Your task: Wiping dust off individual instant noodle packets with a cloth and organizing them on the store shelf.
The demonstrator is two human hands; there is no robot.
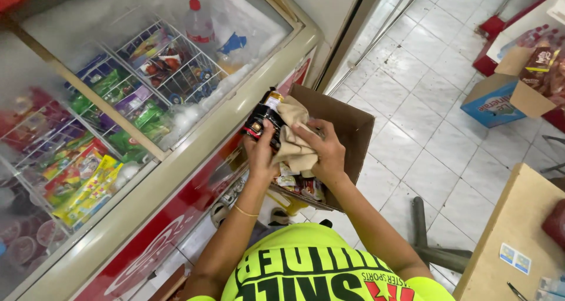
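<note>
My left hand (260, 154) grips a dark packet (262, 117) with red and yellow print. My right hand (325, 151) presses a beige cloth (294, 137) against that packet. Both hands are held over an open brown cardboard box (347, 127) that contains more packets (300, 186). The box is next to the rim of a chest freezer (194, 154) with glass lids.
Inside the freezer, wire baskets (165, 60) hold colourful wrapped items and a bottle (199, 24). A blue and brown carton (503, 95) stands on the white tiled floor at upper right. A wooden tabletop (518, 230) is at lower right, with a stool leg (419, 221) beside it.
</note>
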